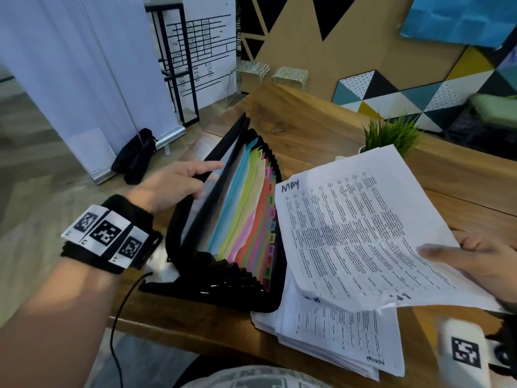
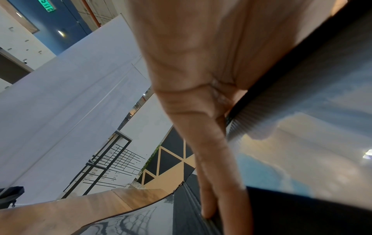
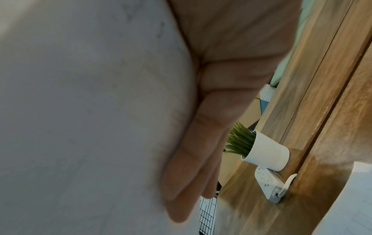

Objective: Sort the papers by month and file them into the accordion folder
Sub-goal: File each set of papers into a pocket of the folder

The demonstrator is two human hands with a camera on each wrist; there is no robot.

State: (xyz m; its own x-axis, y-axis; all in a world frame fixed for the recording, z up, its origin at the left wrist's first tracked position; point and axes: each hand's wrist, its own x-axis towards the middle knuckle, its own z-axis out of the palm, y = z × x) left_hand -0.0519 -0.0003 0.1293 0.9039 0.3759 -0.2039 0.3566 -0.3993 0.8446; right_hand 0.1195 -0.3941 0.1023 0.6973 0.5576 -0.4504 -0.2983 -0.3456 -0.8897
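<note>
Right hand (image 1: 481,264) pinches the sheet marked MAY (image 1: 349,233), thumb on top, above the paper stack (image 1: 335,331) on the desk (image 1: 307,130), while left hand (image 1: 167,183) pinches the accordion folder (image 1: 223,289) open; next, I think, it slides in at the MAY tab (image 1: 270,201).

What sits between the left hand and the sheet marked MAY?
The open accordion folder, its coloured dividers fanned out, between left hand and MAY sheet; seen in the head view.

Office: roll-up banner (image 1: 84,79), sched. board (image 1: 208,49), exit sign (image 2: 47,6), wood desk (image 1: 313,124).
</note>
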